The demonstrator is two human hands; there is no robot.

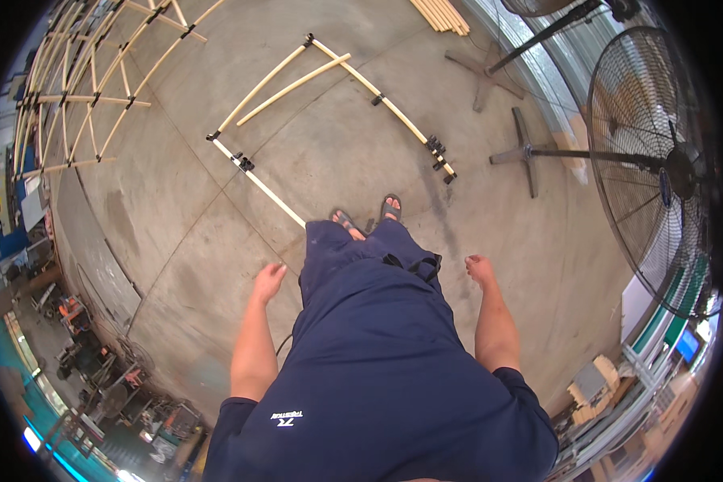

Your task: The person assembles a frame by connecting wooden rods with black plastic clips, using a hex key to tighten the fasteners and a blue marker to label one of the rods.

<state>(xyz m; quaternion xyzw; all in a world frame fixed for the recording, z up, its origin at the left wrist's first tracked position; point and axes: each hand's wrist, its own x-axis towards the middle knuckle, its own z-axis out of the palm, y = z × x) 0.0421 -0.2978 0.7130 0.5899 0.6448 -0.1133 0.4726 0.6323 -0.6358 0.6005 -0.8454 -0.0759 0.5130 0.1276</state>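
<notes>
Where pale tubes [402,118] lie | grey concrete floor [538,249] | black fan [681,170]

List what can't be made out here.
All in the head view:
Left pole: near end out of sight behind the shorts.
Black connector cluster on the right pole: too small to separate its pieces.
Right hand: curled fingers hide the palm.
Upper fan: cut by the top edge.
Lower-left equipment: too small, rim-distorted.
</notes>
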